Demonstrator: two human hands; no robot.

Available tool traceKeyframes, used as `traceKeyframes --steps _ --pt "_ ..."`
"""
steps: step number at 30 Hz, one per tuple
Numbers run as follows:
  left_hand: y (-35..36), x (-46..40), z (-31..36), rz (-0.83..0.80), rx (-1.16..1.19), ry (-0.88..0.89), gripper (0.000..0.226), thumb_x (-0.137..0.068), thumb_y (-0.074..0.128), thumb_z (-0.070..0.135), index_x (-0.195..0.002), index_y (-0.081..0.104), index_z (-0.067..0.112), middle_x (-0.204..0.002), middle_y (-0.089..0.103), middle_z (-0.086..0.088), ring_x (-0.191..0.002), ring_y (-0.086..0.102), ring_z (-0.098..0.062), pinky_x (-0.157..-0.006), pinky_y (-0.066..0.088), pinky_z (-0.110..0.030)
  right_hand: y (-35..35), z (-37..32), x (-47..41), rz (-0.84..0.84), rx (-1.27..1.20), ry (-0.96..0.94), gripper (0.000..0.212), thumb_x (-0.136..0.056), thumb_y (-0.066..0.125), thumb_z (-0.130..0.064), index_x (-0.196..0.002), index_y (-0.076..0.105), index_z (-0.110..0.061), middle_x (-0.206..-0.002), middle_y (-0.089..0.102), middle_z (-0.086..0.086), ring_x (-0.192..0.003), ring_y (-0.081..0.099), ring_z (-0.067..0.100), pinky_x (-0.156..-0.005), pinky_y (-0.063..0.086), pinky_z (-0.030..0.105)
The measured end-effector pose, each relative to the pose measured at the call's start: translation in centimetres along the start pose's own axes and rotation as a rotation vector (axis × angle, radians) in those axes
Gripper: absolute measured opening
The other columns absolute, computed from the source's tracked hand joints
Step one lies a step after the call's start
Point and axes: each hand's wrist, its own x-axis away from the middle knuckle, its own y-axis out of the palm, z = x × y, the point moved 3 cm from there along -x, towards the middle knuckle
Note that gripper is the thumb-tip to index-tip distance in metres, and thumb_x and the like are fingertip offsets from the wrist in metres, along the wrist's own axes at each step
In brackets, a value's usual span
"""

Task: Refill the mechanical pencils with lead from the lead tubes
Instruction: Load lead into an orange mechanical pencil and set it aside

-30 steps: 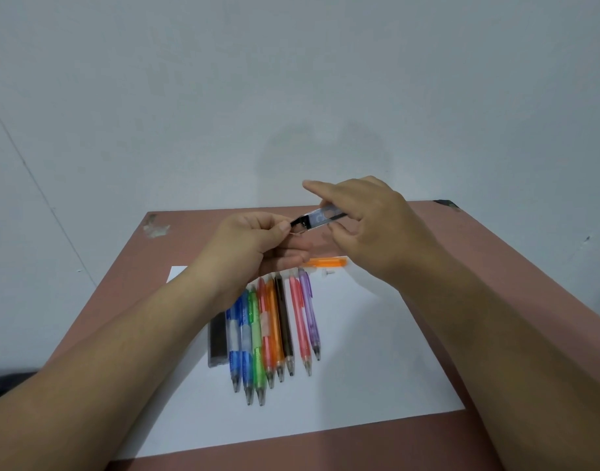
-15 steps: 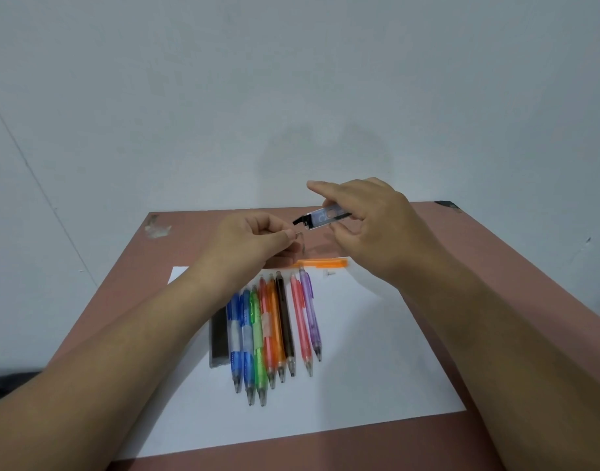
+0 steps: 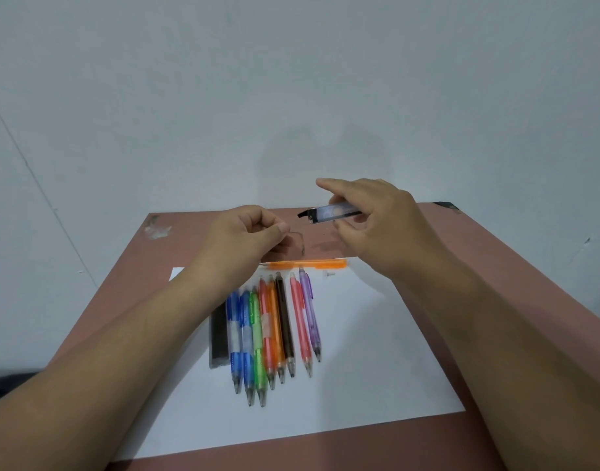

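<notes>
A reddish-brown desk carries a white paper sheet with a row of coloured translucent mechanical pencils, tips towards the person, and a dark flat lead tube at its left end. An orange pencil lies crosswise behind them. The right hand grips a clear lead tube with a black cap end above the desk, forefinger straight. The left hand is curled, thumb and forefinger pinched together; whatever they hold is too thin and blurred to make out.

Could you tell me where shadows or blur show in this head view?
Head view: soft shadows of both hands fall on the wall; the left hand pinches something thin and blurred; the lead tube in the right hand is fairly sharp.
</notes>
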Motion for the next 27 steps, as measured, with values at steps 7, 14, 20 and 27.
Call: traceKeyframes --steps 7,14,20,27 --pt "-0.4 0.1 0.4 0.066 0.019 0.072 0.01 -0.097 0.066 0.022 -0.091 0.073 0.02 -0.082 0.078 0.006 -0.078 0.075 -0.012 -0.074 0.062 -0.027 0.2 0.7 0.2 0.038 -0.152 0.089 0.056 -0.091 0.064 -0.009 -0.138 0.06 -0.039 -0.104 0.066 -0.02 -0.101 0.058 -0.002 -0.081 0.048 0.007" --pt "-0.7 0.2 0.8 0.152 -0.033 0.175 0.008 -0.099 0.063 0.027 -0.094 0.07 0.028 -0.084 0.075 0.012 -0.078 0.073 -0.009 -0.065 0.06 -0.022 0.8 1.1 0.2 0.035 -0.257 0.162 0.047 -0.092 0.07 -0.016 -0.133 0.065 -0.037 -0.101 0.067 -0.021 -0.095 0.059 -0.009 -0.071 0.046 0.001" --pt "-0.9 0.1 1.0 0.162 -0.007 0.195 0.008 -0.099 0.062 0.028 -0.098 0.07 0.029 -0.086 0.076 0.012 -0.079 0.073 -0.009 -0.062 0.06 -0.022 0.8 1.1 0.3 0.017 -0.289 0.174 0.049 -0.091 0.071 -0.014 -0.134 0.065 -0.036 -0.1 0.067 -0.019 -0.091 0.06 -0.012 -0.07 0.045 0.0" --pt "-0.9 0.1 1.0 0.172 0.056 0.189 0.01 -0.098 0.064 0.025 -0.096 0.071 0.031 -0.085 0.077 0.011 -0.078 0.073 -0.01 -0.064 0.06 -0.022 1.1 1.1 0.3 0.011 -0.401 0.216 0.051 -0.088 0.074 -0.013 -0.132 0.066 -0.037 -0.097 0.069 -0.017 -0.086 0.063 -0.009 -0.063 0.046 0.003"
